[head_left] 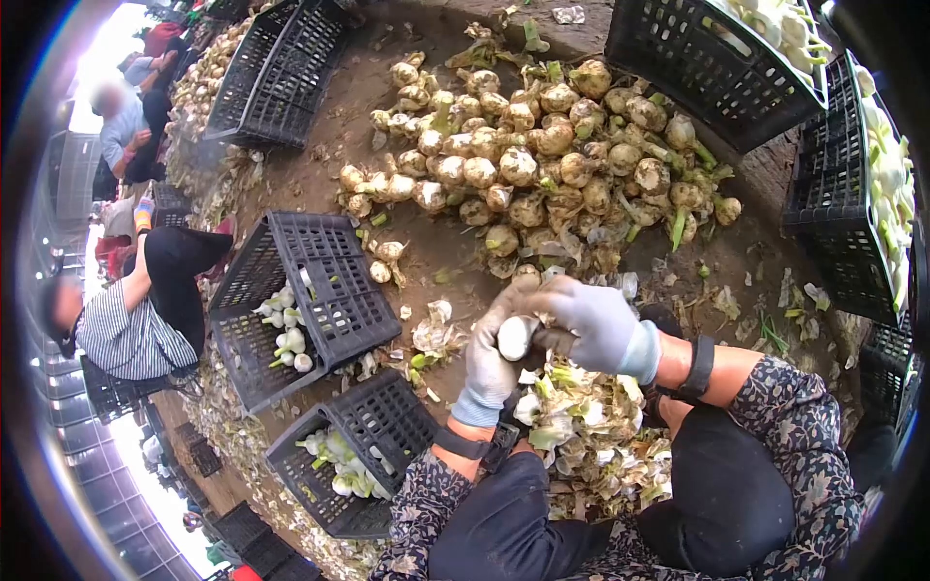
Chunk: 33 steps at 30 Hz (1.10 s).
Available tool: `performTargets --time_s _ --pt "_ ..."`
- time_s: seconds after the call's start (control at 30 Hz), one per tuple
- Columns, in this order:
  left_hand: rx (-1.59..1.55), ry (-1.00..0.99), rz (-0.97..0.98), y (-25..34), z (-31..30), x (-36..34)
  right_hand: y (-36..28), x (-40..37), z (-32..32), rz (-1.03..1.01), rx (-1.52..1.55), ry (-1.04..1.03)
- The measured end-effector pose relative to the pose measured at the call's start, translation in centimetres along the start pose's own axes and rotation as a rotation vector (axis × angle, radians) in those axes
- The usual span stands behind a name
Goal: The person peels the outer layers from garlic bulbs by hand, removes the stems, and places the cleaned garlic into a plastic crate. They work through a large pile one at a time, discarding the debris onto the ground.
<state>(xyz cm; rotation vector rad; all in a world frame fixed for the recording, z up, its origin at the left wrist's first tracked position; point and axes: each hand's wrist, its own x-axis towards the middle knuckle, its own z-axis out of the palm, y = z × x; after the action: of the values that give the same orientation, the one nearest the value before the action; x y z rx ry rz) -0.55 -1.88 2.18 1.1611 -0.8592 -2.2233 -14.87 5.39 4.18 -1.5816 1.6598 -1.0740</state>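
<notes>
Left hand [489, 373] & right hand [601, 324], both gloved, have fingers closed on one whitish bulb [514, 337] above the peel heap [581, 441]; only few clean ones lie in the crate [334, 290]; big dirty pile [542, 165] remains, so prob. most work is left.

Ground: you are looking at packed brown earth [436, 252], with pale husks [232, 436] lying scattered over it.
Crates: black slatted plastic crates are ringing your spot, a tilted crate [329, 281] leaning at your left and a far crate [697, 68] sitting ahead to the right.
Left edge: gridded, glazed-looking panels [107, 474] are running along the side.
Light: daylight is pouring in through a bright opening [102, 48] at the upper left, washing out that corner.
Others: a person in a striped shirt [126, 339] is sitting beside the left crates.
</notes>
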Motion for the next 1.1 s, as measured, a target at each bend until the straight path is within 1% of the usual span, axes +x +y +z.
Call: performTargets --time_s 0.03,0.07,0.1,0.13,0.17,0.2,0.23,0.27,0.3,0.33,0.37,0.4,0.43,0.47,0.5,0.53,0.6,0.63,0.67,0.7,0.73,0.77,0.8,0.83,0.87,0.9,0.93,0.97,1.0,1.03,1.07,1.1 --pt "-0.025 -0.021 -0.059 0.2 0.1 -0.1 0.7 -0.2 0.7 -0.047 -0.043 -0.001" --pt "-0.05 -0.042 -0.119 0.4 -0.1 -0.1 0.7 -0.4 0.8 -0.046 -0.042 0.0" --pt "-0.05 -0.042 -0.119 0.1 -0.7 0.0 0.8 -0.8 0.8 -0.085 -0.065 -0.08" --pt "0.18 -0.102 0.016 -0.6 -1.8 0.4 0.8 -1.1 0.9 -0.123 -0.089 -0.16" --pt "0.409 -0.163 0.151 -1.0 -2.8 0.8 -0.1 -1.4 0.8 -0.077 -0.203 -0.463" --pt "0.081 -0.125 -0.01 -0.4 -3.5 1.4 -0.1 -2.8 2.2 -0.222 0.048 -0.371" --pt "-0.088 -0.031 -0.011 -0.5 -4.4 2.3 -0.2 -4.3 3.0 -0.159 0.058 -0.616" --pt "-0.257 0.065 -0.013 -0.8 -5.6 3.4 -0.8 -4.9 3.3 -0.097 0.067 -0.803" --pt "-0.247 0.212 -0.037 -1.1 -7.0 4.9 -0.5 -5.3 3.3 -0.097 0.106 -0.827" --pt "-0.247 0.213 -0.035 -2.4 -8.9 6.3 -0.1 -5.6 3.2 -0.099 0.144 -0.851" --pt "0.218 0.155 0.043 -3.7 -11.0 7.7 0.3 -5.5 2.7 -0.05 0.096 -0.803" --pt "0.682 0.091 0.119 -4.0 -11.6 8.3 0.6 -4.7 1.9 0.002 0.048 -0.754" --pt "1.099 0.091 0.256 -4.8 -11.8 8.6 1.0 -3.4 1.1 0.049 -0.076 -0.893" --pt "1.513 0.086 0.397 -5.5 -11.2 8.8 0.8 -3.0 0.3 0.089 -0.106 -0.787" --pt "1.574 0.027 0.299 -5.6 -9.9 9.0 1.4 -2.9 0.1 0.096 -0.115 -0.758" --pt "1.569 0.025 0.3 -5.8 -8.5 9.1 2.0 -2.8 -0.1 0.105 -0.125 -0.729" --pt "1.782 -0.007 0.201 -5.9 -5.7 8.9 2.1 -2.8 -0.7 0.142 -0.168 -0.751" --pt "1.847 -0.109 0.247 -6.3 -5.5 9.4 3.0 -3.4 -0.4 0.184 -0.083 -0.686" --pt "1.844 -0.104 0.247 -6.4 -4.7 9.2 4.0 -3.9 -0.2 0.224 0.001 -0.62" --pt "1.85 -0.158 0.174 -6.4 -3.7 8.9 4.8 -4.3 0.1 0.352 0.039 -0.577" --pt "1.854 -0.214 0.101 -6.2 -2.9 8.7 5.7 -4.5 0.1 0.428 0.013 -0.5" --pt "1.674 -0.075 0.186 -7.0 -3.6 8.8 5.6 -4.0 -0.5 0.604 0.084 -0.43" --pt "1.673 -0.078 0.188 -7.7 -4.5 9.1 5.4 -3.6 -1.2 0.779 0.154 -0.356" --pt "1.252 -0.058 0.157 -8.3 -5.7 9.5 7.1 -4.2 -0.6 0.707 0.117 -0.195" --pt "0.833 -0.038 0.124 -8.3 -6.3 9.7 8.0 -4.6 -0.2 0.689 0.285 -0.05" --pt "0.543 -0.046 -0.004 -5.7 -4.0 7.9 7.9 -4.2 -0.4 0.666 0.318 -0.039" --pt "0.546 -0.049 -0.001 -4.8 -3.2 7.0 7.8 -3.6 -0.6 0.643 0.353 -0.028" --pt "0.555 -0.095 0.057 -4.3 -2.8 6.0 7.4 -3.1 -0.4 0.642 0.352 -0.025" --pt "0.562 -0.143 0.116 -3.7 -2.1 5.1 6.9 -2.5 -0.1 0.583 0.465 0.039" --pt "0.563 -0.139 0.116 -3.6 -1.1 4.2 6.5 -2.0 0.2 0.523 0.575 0.103" --pt "0.559 -0.144 0.117 -3.5 -0.7 3.5 6.1 -1.3 0.3 0.55 0.664 0.081" --pt "0.568 -0.18 0.189 -3.5 -0.4 3.0 5.4 -1.1 0.4 0.567 0.691 0.109"
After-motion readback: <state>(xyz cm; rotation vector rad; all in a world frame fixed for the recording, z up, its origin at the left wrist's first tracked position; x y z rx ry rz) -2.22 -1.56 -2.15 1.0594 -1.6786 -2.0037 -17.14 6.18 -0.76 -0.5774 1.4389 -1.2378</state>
